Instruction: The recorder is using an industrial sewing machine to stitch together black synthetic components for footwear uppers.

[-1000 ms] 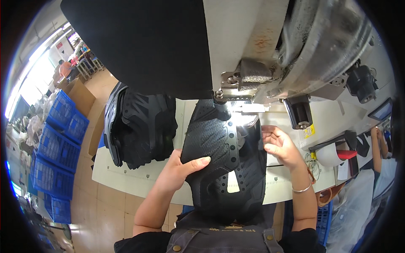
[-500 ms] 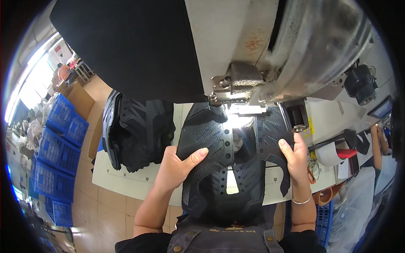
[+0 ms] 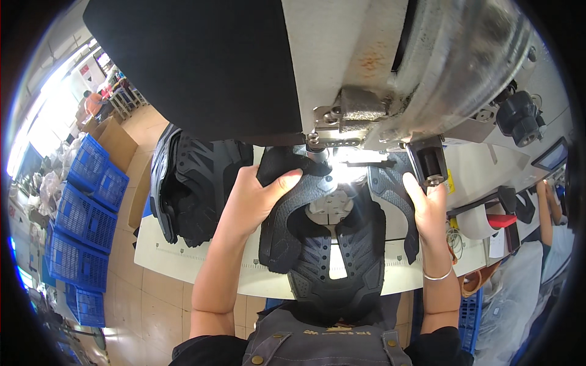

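Note:
A black textured shoe upper [image 3: 282, 213] lies under the head of a sewing machine [image 3: 339, 55], its two sides spread apart around the bright work light. My left hand [image 3: 259, 198] pinches its left side, thumb on top and fingers underneath. On the right side, my right hand [image 3: 429, 210] holds the edge between thumb and fingers, close to a dark cylinder [image 3: 429, 163] on the machine. Glare hides the needle area. Nearer to me, another black upper [image 3: 360, 247] with eyelet holes hangs over the table's front edge, against my apron.
A stack of black uppers [image 3: 204, 183] sits left on the pale table [image 3: 183, 265]. Blue crates [image 3: 82, 226] and a cardboard box [image 3: 113, 143] stand on the floor beyond. At right are a red-and-white object [image 3: 488, 222], a small screen [image 3: 552, 158] and another person's arm [image 3: 543, 213].
The held upper has slid away from me, farther under the machine head. My left hand has moved forward with it, and more of the nearer upper shows.

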`<state>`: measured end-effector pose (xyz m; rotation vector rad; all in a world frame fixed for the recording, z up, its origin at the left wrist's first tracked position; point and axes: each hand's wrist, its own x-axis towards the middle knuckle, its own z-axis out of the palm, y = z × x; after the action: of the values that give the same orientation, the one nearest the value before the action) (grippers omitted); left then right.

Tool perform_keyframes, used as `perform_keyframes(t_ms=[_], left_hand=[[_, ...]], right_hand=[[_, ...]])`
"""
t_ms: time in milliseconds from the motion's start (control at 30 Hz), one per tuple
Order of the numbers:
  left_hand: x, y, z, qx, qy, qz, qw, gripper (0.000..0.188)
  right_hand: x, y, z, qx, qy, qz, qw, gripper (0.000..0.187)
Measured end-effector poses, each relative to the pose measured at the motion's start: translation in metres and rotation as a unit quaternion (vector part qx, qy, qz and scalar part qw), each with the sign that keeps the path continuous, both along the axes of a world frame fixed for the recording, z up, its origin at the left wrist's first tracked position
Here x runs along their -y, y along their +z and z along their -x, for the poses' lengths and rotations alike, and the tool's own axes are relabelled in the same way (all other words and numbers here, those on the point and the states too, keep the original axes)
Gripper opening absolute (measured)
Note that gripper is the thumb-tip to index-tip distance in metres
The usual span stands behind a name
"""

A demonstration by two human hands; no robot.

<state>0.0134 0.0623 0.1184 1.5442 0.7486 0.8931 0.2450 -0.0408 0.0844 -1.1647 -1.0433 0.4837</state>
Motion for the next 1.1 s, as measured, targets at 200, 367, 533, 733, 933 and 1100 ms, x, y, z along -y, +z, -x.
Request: perform_keyframes(t_ms=[200,367,533,733,933,1100], left_hand=[[-0.015,-0.001,-0.008,0.005,0.045,-0.067,0.997,0.019],[-0.021,0.003,-0.007,-0.065,0.053,-0.025,0.996,0.026],[-0.029,-0.011,-0.007,-0.012,0.104,-0.109,0.989,0.027],[-0.046,0.022,0.011,0.015,0.317,-0.216,0.923,0.023],[-0.055,0.025,0.166,0.072,0.247,0.022,0.966,0.023],[-0.052,-0.020,0.226,-0.147,0.379,-0.016,0.913,0.046]], right_hand=[[-0.011,0.005,0.000,0.014,-0.026,0.026,0.999,0.019],[-0.016,0.003,-0.004,0.019,-0.013,0.009,1.000,0.019],[-0.037,0.000,-0.014,-0.031,0.014,0.062,0.997,0.015],[-0.106,-0.006,-0.034,-0.317,0.154,0.016,0.936,0.011],[-0.093,-0.069,-0.062,-0.049,0.142,-0.003,0.989,0.011],[-0.023,-0.034,-0.018,0.061,0.163,0.221,0.960,0.018]])
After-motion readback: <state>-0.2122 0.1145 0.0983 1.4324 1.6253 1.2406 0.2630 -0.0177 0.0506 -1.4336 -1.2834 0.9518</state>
